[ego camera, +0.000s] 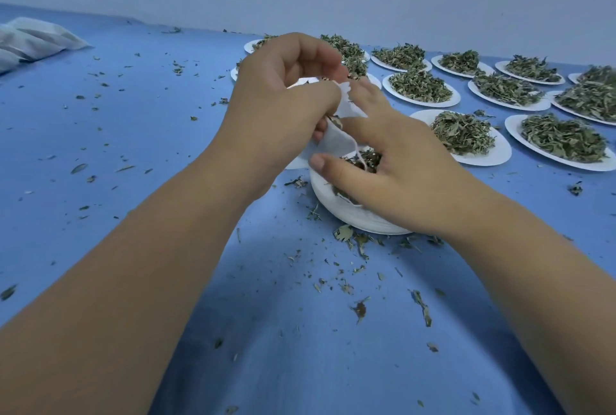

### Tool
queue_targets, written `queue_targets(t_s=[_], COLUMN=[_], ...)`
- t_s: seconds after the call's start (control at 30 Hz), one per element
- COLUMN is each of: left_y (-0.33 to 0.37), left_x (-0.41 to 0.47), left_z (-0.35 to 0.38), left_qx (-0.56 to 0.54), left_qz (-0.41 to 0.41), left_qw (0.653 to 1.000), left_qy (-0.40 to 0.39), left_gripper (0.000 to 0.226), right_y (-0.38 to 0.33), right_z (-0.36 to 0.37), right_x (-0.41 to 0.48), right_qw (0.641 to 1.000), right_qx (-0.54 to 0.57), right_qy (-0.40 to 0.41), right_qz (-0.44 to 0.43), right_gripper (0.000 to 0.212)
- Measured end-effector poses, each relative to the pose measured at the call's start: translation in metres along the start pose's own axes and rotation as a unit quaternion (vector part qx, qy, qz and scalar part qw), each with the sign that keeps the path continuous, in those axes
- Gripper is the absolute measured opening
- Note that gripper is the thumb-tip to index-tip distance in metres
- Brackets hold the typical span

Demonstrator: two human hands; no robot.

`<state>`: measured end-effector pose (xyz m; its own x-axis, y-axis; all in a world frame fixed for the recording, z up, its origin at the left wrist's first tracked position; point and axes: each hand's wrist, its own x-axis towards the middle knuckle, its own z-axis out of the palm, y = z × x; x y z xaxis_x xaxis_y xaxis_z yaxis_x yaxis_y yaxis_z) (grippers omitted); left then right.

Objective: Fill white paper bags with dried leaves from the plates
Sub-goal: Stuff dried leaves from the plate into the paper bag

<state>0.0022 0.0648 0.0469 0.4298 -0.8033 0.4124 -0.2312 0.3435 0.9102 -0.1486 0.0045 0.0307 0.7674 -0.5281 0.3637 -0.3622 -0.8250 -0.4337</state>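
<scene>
White paper bag (334, 140) — left hand (283, 94) grips it.

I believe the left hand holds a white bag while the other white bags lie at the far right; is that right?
Not quite: the head view shows the other white bags at the far left, not the right. The left hand does hold a white bag.

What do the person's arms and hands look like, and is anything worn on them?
Both arms are bare. The left forearm and right forearm show no sleeve as far as the frame's edge. The left hand and right hand have no gloves, and no ring, watch or bracelet is visible. The right thumbnail is short and looks unpainted.
</scene>
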Motion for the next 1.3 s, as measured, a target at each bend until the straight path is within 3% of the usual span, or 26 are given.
queue_targets(t_s=[0.2, 0.23, 0.37, 0.5, 0.67, 0.83, 1.0, 1.07, 1.17, 1.3], left_y=[0.003, 0.003, -0.003, -0.013, -0.019, -0.021, -0.025, -0.027, -0.031, -0.039], left_x=[-0.001, 0.000, 0.003, 0.007, 0.012, 0.017, 0.019, 0.019, 0.019, 0.019], left_z=[-0.004, -0.010, -0.025, -0.017, -0.026, -0.030, -0.036, -0.035, -0.034, -0.032], left_qx=[0.107, 0.143, 0.228, 0.122, 0.162, 0.190, 0.220, 0.233, 0.245, 0.256], left_qz=[0.077, 0.089, 0.076, 0.024, 0.071, -0.001, -0.033, -0.034, -0.046, -0.074], left_qw=[0.991, 0.984, 0.951, 0.959, 0.970, 0.978, 0.974, 0.971, 0.967, 0.962], left_qy=[-0.028, -0.054, -0.193, -0.254, -0.167, -0.082, -0.047, -0.039, -0.046, -0.066], left_gripper=[0.030, 0.040, 0.119, 0.143, 0.131, 0.116, 0.068, 0.062, 0.057, 0.052], right_y=[0.005, 0.003, -0.012, -0.027, -0.040, -0.046, -0.046, -0.044, -0.039, -0.037], right_z=[-0.003, -0.005, -0.016, -0.022, -0.028, -0.020, -0.023, -0.023, -0.024, -0.016], right_x=[0.003, 0.004, 0.018, 0.033, 0.047, 0.066, 0.069, 0.065, 0.053, 0.041], right_qw=[0.998, 0.997, 0.986, 0.989, 0.983, 0.974, 0.966, 0.974, 0.974, 0.986], right_qx=[0.007, 0.023, 0.142, 0.123, 0.113, 0.149, 0.175, 0.136, 0.074, 0.022], right_qy=[0.051, 0.065, 0.060, -0.044, -0.100, -0.045, -0.021, 0.040, 0.199, 0.161], right_qz=[0.018, 0.029, 0.057, 0.065, 0.103, 0.163, 0.190, 0.175, 0.078, 0.043], right_gripper=[0.025, 0.030, 0.052, 0.046, 0.049, 0.042, 0.032, 0.036, 0.042, 0.057])
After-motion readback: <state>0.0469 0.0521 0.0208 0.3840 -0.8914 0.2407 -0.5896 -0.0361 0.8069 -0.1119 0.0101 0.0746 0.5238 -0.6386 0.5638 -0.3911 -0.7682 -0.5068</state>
